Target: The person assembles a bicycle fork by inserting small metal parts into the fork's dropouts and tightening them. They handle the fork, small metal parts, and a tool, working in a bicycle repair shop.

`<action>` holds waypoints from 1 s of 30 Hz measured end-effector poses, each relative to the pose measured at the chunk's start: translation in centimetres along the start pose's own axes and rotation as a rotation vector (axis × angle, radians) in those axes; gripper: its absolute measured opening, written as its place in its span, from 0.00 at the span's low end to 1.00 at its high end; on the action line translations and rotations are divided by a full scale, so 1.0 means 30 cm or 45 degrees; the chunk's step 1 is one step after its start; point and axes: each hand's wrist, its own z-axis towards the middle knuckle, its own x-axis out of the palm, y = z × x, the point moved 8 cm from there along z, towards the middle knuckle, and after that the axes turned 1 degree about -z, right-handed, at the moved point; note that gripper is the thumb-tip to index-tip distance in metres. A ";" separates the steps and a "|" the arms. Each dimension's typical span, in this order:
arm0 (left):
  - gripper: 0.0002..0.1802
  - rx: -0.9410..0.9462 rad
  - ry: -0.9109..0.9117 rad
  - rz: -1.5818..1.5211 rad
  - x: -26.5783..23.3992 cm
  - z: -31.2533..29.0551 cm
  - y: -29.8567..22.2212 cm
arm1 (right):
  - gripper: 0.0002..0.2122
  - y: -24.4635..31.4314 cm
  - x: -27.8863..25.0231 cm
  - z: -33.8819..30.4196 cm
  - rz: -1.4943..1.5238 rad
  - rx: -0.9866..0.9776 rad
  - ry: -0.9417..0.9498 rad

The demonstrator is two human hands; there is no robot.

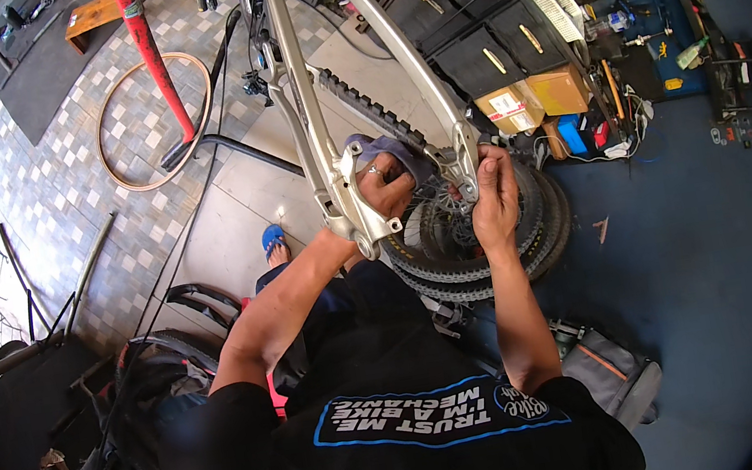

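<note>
A champagne-coloured bicycle frame [311,113] hangs in front of me, with two long stays running away from my body. Between the stays, my left hand [385,187] is closed round a purple-grey rag [418,160], pressed near the inner side of the frame. A ring shows on one of its fingers. My right hand [495,198] grips the right-hand dropout end of the frame, thumb on top and fingers curled behind it. Part of the fingers is hidden by the metal.
Stacked wheels with knobbly tyres [545,229] lie below the frame. At the right are black drawers [464,42], a cardboard box [513,107] and a tool board [628,3]. A wheel rim [102,140] leans near a red stand post [160,73]. A grey bag [616,374] lies right.
</note>
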 end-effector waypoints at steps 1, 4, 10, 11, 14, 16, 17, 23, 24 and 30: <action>0.14 0.009 0.002 0.028 0.003 0.003 0.005 | 0.21 0.003 0.006 0.000 0.005 0.022 -0.009; 0.14 0.008 0.016 -0.088 0.016 0.011 0.017 | 0.18 -0.011 0.020 0.002 0.093 0.082 0.021; 0.08 -0.133 0.130 -0.338 0.047 0.023 0.022 | 0.17 -0.014 0.034 0.003 0.015 0.068 -0.032; 0.08 -0.164 0.086 -0.408 0.058 0.022 0.030 | 0.17 -0.009 0.038 0.005 0.011 0.075 -0.036; 0.06 -0.315 0.049 -0.638 0.105 0.007 0.067 | 0.18 0.001 0.043 0.007 -0.031 0.069 -0.077; 0.05 -0.494 0.151 -0.813 0.136 -0.013 0.088 | 0.20 0.011 0.045 0.010 -0.103 0.026 -0.138; 0.04 -0.691 0.190 -1.006 0.159 -0.031 0.101 | 0.19 0.003 0.043 0.009 -0.069 0.040 -0.124; 0.09 -1.691 0.045 -2.011 0.355 -0.227 0.134 | 0.17 -0.003 0.049 0.008 -0.001 0.051 -0.072; 0.12 -1.852 -0.103 -1.988 0.417 -0.307 0.168 | 0.17 0.009 0.059 0.017 -0.007 0.048 -0.051; 0.16 -1.681 -0.413 -3.044 0.407 -0.413 0.152 | 0.17 0.014 0.044 0.006 -0.030 0.108 -0.072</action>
